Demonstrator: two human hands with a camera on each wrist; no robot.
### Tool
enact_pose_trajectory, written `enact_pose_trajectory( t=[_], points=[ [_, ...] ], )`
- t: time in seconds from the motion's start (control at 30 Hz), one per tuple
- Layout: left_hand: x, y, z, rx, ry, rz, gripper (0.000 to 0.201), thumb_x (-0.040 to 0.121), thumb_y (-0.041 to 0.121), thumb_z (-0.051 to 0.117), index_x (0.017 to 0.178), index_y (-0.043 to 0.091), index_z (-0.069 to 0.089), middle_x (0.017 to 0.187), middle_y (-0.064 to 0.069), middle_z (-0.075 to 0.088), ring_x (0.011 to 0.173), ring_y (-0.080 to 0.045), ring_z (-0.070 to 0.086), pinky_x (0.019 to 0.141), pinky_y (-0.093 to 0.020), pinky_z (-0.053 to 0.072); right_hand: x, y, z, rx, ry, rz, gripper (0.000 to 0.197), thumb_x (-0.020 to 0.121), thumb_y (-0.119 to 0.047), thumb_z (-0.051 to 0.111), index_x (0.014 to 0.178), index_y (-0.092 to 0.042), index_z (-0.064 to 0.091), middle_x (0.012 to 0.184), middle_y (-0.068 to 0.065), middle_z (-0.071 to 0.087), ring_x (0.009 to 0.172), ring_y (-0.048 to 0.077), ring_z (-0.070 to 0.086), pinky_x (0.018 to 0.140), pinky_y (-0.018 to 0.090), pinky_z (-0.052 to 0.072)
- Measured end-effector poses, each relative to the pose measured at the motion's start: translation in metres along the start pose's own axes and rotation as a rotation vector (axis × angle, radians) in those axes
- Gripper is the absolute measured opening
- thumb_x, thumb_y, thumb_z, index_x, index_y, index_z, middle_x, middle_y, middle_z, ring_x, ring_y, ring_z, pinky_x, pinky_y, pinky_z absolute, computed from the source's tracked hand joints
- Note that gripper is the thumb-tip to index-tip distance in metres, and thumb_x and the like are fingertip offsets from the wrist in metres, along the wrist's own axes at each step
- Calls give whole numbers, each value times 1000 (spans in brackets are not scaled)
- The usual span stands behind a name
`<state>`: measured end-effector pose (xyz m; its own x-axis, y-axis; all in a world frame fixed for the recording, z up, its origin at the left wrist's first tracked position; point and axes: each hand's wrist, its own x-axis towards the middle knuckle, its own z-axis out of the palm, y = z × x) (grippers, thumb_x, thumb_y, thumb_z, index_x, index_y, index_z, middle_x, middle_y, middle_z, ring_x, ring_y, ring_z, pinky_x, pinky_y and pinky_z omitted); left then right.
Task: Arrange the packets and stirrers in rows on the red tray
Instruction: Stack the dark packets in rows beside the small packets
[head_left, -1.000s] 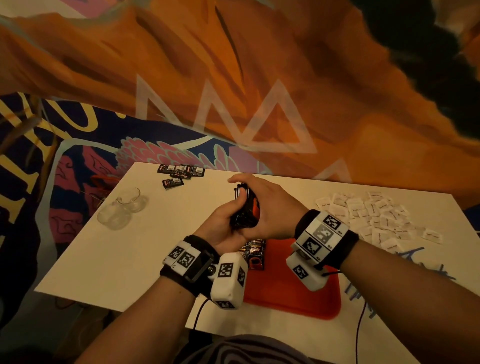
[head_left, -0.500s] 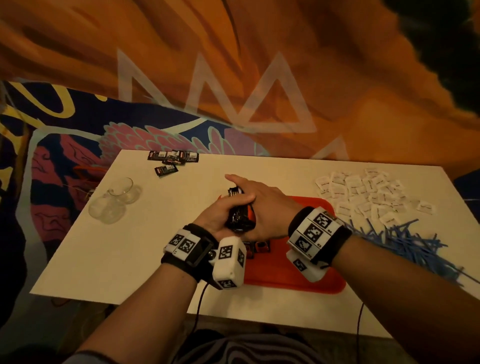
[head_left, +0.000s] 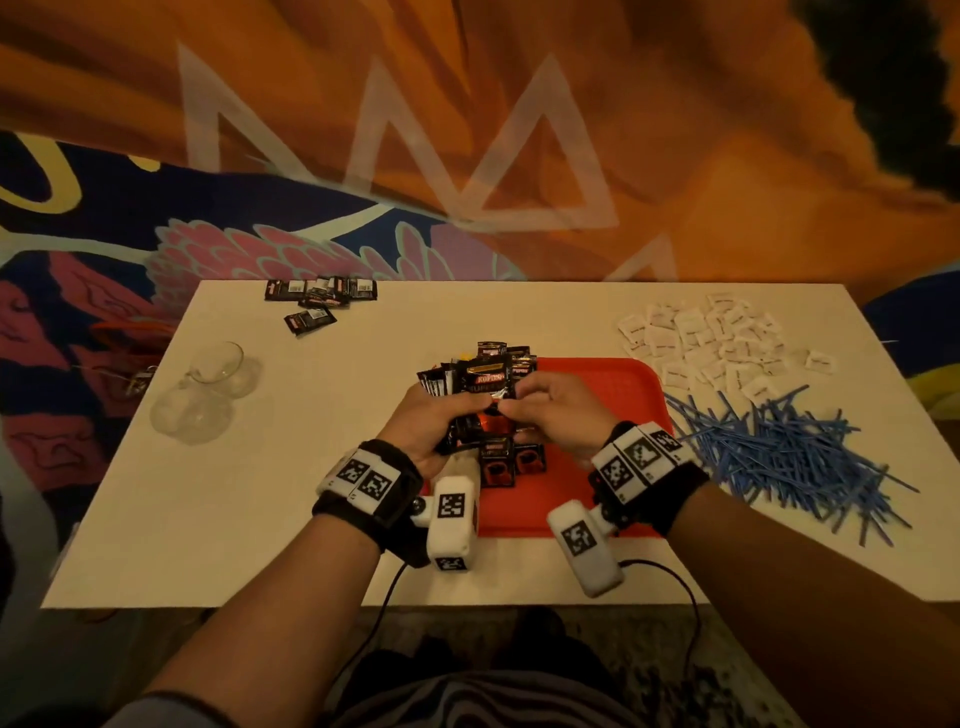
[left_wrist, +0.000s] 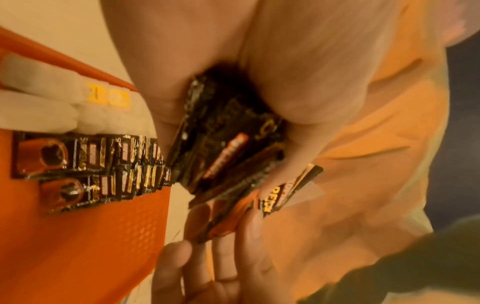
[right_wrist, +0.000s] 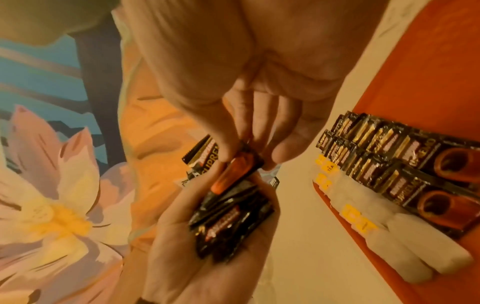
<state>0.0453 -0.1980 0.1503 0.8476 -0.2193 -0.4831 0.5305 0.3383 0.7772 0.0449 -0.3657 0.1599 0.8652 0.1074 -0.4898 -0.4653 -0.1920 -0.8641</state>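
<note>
While fanned in L palm (head_left: 426, 421): pkt (head_left: 485, 382) btwn R fingers (head_left: 519, 410).

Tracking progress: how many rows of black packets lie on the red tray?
2. The first row lies next to the white packets on the red tray; the second row lies beside it, farther from them. Their far ends may be hidden.

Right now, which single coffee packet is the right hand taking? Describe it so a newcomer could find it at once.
Start at the red tray in the middle of the white table; above its left part the left hand grips a fanned stack of black packets. The packet is the one the right hand pinches by its lower edge, showing an orange patch, unlike those lying flat in rows on the tray.
</note>
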Motion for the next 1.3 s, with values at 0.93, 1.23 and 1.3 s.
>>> enact_pose_trajectory(
  t=[0.93,1.23,1.3],
  points=[
    [29,-62,-65,-288,214,-346,24,76,13,64,97,1,64,86,-12,67,78,-23,68,68,-32,60,59,147,-49,-310,288,347,24,86,-19,73,109,-16,70,109,1,66,85,9,55,62,18,40],
    [31,-72,-83,-210,265,-295,17,95,11,54,103,0,64,88,-12,69,71,-21,71,56,-28,57,85,163,-34,-291,253,388,15,85,-22,73,99,-22,68,91,-10,61,74,-1,50,52,15,35],
    [32,-72,-87,-195,275,-296,20,94,12,56,106,-1,65,91,-13,69,75,-22,71,59,-29,58,89,163,-31,-289,248,391,14,85,-22,74,97,-22,67,91,-10,61,74,-1,50,52,15,35]
  ],
)
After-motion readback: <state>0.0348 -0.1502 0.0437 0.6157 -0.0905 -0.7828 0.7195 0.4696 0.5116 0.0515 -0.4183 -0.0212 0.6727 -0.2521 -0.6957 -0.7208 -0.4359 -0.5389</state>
